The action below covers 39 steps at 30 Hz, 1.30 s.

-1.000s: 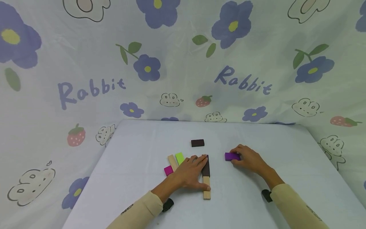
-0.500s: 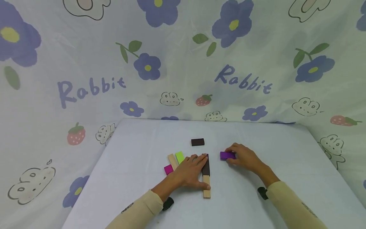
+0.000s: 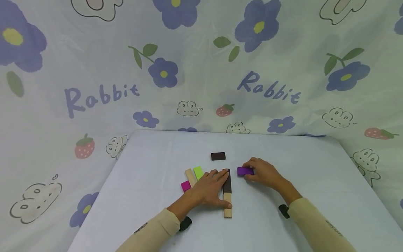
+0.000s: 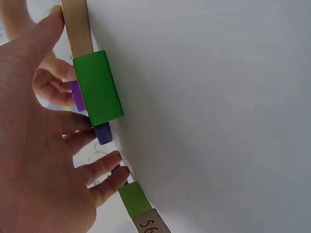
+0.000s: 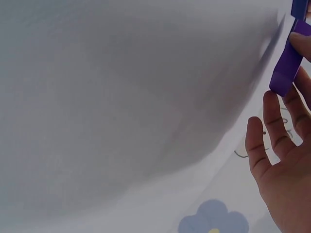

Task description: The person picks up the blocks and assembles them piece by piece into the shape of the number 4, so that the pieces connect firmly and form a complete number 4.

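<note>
Right hand (image 3: 265, 173) moved purple block (image 3: 244, 172) toward left hand (image 3: 209, 189)

Flowered backdrop (image 3: 196, 80) carries "Rabbit" in purple twice, left and right of centre; pale wooden block (image 4: 150, 223) in left wrist view shows "56"; dark print (image 3: 140, 228) on beige sleeves (image 3: 158, 225) is too small to read.
</note>
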Motion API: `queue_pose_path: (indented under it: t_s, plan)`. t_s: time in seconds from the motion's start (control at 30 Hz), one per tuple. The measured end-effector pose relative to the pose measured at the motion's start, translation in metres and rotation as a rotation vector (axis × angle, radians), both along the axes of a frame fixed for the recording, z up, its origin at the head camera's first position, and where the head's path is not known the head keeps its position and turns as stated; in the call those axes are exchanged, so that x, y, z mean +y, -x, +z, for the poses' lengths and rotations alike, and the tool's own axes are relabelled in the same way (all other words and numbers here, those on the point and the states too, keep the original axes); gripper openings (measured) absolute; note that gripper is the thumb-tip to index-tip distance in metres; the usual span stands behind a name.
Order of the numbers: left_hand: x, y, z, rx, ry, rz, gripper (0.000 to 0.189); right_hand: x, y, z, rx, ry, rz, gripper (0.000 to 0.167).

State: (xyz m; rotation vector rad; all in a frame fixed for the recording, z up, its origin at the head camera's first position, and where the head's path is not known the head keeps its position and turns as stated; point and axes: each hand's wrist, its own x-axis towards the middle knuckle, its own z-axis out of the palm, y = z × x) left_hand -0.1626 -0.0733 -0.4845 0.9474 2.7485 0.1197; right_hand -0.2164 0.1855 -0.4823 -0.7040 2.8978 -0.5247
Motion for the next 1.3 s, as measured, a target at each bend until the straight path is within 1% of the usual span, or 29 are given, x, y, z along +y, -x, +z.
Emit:
queue_pose_path:
  t_s: [0.2,0.53,0.83,1.03,1.3]
  plan:
    - [0.000,0.001,0.001,0.022,-0.004,-0.015,0.111,-0.007,0.001,0.000,0.039,0.002,0.033,0.040]
    - [0.000,0.001,-0.002,0.005,0.005,-0.005,0.112,-0.016,0.000,0.002,0.037,0.015,0.052,0.036]
    - [0.001,0.001,0.001,0.019,0.006,-0.015,0.112,-0.020,0.002,-0.001,0.043,0.015,0.063,0.035]
    - [0.000,0.000,0.001,0.016,0.008,-0.011,0.112,-0.022,0.002,-0.005,0.032,0.017,0.061,0.036]
    - [0.000,-0.001,0.002,0.014,0.007,-0.013,0.112,-0.024,0.000,-0.005,0.028,0.011,0.054,0.036]
